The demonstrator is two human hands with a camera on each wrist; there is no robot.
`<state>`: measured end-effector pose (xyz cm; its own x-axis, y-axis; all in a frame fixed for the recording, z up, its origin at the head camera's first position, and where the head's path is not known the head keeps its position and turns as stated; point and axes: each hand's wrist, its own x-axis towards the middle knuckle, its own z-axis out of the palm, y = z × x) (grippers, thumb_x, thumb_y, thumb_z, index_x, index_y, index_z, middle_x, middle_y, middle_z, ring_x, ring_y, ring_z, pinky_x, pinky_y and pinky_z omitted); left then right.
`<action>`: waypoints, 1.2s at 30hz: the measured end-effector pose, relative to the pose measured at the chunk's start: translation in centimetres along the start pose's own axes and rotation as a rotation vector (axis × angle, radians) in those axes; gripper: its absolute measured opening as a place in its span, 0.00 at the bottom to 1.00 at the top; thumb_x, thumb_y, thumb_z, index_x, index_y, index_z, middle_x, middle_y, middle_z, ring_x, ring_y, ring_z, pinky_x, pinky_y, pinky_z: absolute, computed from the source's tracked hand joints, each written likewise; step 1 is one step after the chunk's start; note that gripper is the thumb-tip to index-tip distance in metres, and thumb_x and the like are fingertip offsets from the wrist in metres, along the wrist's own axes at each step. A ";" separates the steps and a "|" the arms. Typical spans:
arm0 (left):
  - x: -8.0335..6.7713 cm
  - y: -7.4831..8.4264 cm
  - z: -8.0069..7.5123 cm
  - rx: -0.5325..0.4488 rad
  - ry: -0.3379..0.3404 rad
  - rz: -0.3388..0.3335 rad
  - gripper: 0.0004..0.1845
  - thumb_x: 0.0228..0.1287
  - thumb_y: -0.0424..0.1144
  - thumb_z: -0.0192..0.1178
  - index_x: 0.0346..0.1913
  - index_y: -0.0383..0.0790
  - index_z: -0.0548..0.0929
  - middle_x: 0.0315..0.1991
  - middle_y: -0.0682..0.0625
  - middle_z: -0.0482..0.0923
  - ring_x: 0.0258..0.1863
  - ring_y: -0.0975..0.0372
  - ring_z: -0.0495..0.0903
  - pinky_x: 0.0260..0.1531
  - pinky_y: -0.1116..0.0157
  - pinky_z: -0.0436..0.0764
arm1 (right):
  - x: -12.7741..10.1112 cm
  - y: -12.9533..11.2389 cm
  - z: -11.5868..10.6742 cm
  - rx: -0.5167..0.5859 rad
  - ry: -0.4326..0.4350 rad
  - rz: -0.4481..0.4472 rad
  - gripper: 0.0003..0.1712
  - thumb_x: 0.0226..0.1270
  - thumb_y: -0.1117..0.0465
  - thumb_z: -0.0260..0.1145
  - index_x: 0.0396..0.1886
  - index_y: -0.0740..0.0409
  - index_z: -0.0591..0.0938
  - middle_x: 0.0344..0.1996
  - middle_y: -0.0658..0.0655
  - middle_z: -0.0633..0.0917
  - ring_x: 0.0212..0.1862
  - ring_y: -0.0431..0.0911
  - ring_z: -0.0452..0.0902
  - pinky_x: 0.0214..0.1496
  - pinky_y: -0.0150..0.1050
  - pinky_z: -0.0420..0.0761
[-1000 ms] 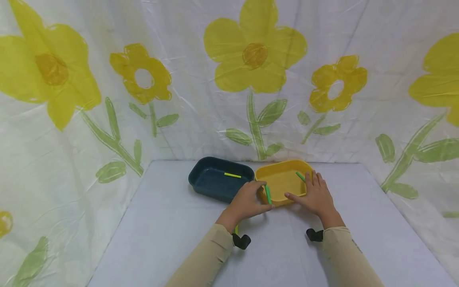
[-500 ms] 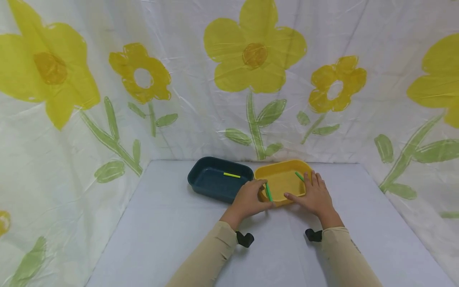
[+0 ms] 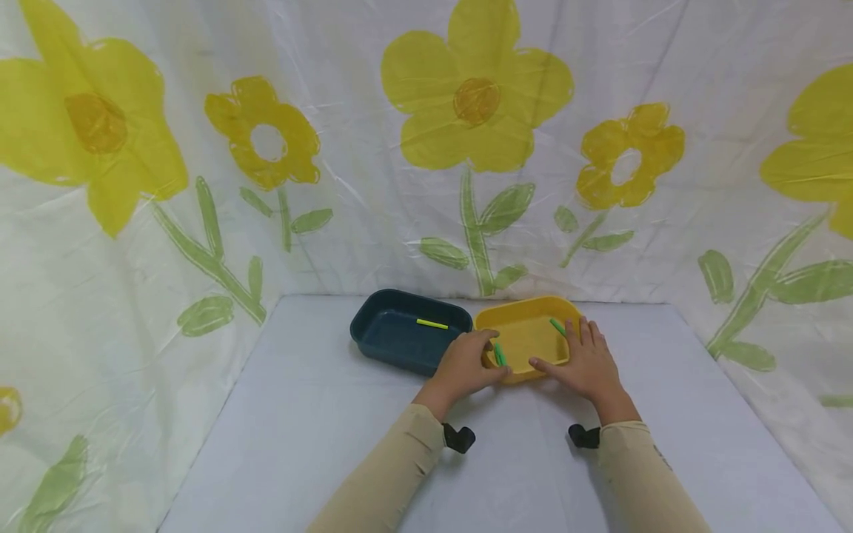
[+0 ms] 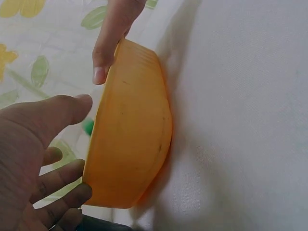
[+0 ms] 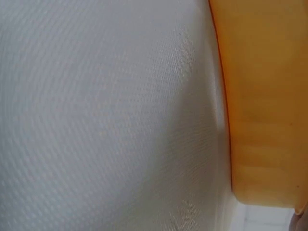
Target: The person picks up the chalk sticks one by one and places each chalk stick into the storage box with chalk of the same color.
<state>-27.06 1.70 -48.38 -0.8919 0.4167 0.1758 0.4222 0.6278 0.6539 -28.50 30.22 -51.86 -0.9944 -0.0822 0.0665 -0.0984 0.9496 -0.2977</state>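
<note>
My left hand (image 3: 463, 366) reaches over the near left part of the yellow tray (image 3: 526, 309), thumb and fingers apart. Just past them, inside the tray, is a short green stick (image 3: 500, 355); its rounded green end (image 4: 88, 126) peeks over the rim in the left wrist view, touching no finger that I can see. My right hand (image 3: 586, 363) rests on the tray's right corner, fingers straight along the right rim and thumb at the near rim. Partly under those fingertips shows another green stick (image 3: 558, 327). Mostly the tray's outer wall (image 5: 264, 106) fills the right wrist view's right side.
A dark blue tray (image 3: 389, 357) stands against the yellow tray's left side, with a yellow stick (image 3: 432, 323) in it. Both trays sit on a white table (image 3: 506, 459) near its back edge, before a flowered curtain (image 3: 373, 222).
The green stick at my left hand has dropped lower into the yellow tray, out of my fingers. My left hand has shifted slightly right. The right hand stays put.
</note>
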 end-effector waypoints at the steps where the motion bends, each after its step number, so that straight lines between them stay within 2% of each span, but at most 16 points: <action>1: 0.1 0.0 0.0 0.006 0.002 0.001 0.38 0.64 0.55 0.75 0.74 0.46 0.77 0.55 0.48 0.87 0.53 0.59 0.82 0.58 0.57 0.83 | 0.0 0.0 0.0 0.000 0.001 -0.001 0.77 0.61 0.15 0.59 0.86 0.70 0.46 0.84 0.78 0.41 0.84 0.75 0.35 0.84 0.71 0.43; 7: 0.2 -0.3 0.0 0.025 -0.003 -0.001 0.36 0.65 0.54 0.74 0.73 0.46 0.77 0.57 0.48 0.86 0.54 0.57 0.82 0.59 0.56 0.83 | 0.1 0.0 0.0 -0.005 0.004 -0.008 0.77 0.61 0.15 0.59 0.86 0.70 0.46 0.84 0.77 0.41 0.84 0.76 0.35 0.84 0.72 0.44; 13: -0.2 -0.4 -0.4 -0.025 -0.005 0.026 0.34 0.67 0.53 0.73 0.73 0.46 0.78 0.58 0.47 0.85 0.55 0.58 0.81 0.60 0.57 0.83 | 0.2 -0.2 -0.2 -0.004 -0.001 -0.012 0.77 0.62 0.16 0.58 0.86 0.69 0.46 0.84 0.77 0.40 0.84 0.76 0.34 0.84 0.72 0.42; 19: -1.1 -0.3 -1.2 -0.010 0.001 0.023 0.35 0.68 0.53 0.73 0.73 0.44 0.78 0.68 0.48 0.81 0.66 0.56 0.79 0.68 0.55 0.80 | 0.3 -0.1 -0.2 -0.006 0.002 -0.011 0.76 0.61 0.15 0.58 0.86 0.68 0.46 0.84 0.77 0.40 0.84 0.75 0.35 0.84 0.72 0.42; 22: -1.8 -0.3 -1.6 -0.005 0.001 0.006 0.36 0.67 0.55 0.73 0.74 0.45 0.77 0.68 0.49 0.80 0.67 0.55 0.78 0.68 0.55 0.80 | 0.2 0.0 -0.2 -0.001 -0.001 -0.012 0.76 0.61 0.15 0.58 0.86 0.68 0.46 0.84 0.77 0.40 0.84 0.75 0.34 0.84 0.72 0.42; 27: -2.9 -0.5 -2.1 -0.024 0.001 0.000 0.34 0.69 0.55 0.72 0.73 0.47 0.78 0.61 0.48 0.83 0.60 0.54 0.81 0.62 0.56 0.83 | 0.2 0.1 -0.1 0.001 -0.006 -0.009 0.76 0.61 0.15 0.58 0.86 0.68 0.46 0.84 0.77 0.40 0.84 0.76 0.34 0.84 0.71 0.41; 31: -4.5 -1.2 -2.9 -0.048 0.016 0.000 0.33 0.69 0.56 0.72 0.71 0.47 0.80 0.61 0.50 0.83 0.61 0.56 0.80 0.63 0.55 0.82 | 0.1 0.1 0.1 0.006 -0.004 -0.010 0.76 0.61 0.15 0.59 0.86 0.68 0.46 0.84 0.77 0.40 0.84 0.76 0.35 0.84 0.72 0.42; 36: -6.5 -2.1 -4.0 -0.063 0.036 -0.019 0.32 0.68 0.56 0.72 0.71 0.49 0.80 0.65 0.53 0.81 0.65 0.59 0.78 0.68 0.54 0.80 | 0.0 0.1 -0.1 0.005 0.001 -0.016 0.76 0.61 0.16 0.59 0.86 0.68 0.46 0.84 0.78 0.41 0.84 0.76 0.35 0.84 0.72 0.42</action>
<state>-22.80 -4.91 -47.97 -0.9053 0.3806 0.1887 0.3954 0.5922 0.7021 -28.51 30.37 -51.77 -0.9926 -0.0968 0.0726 -0.1144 0.9467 -0.3012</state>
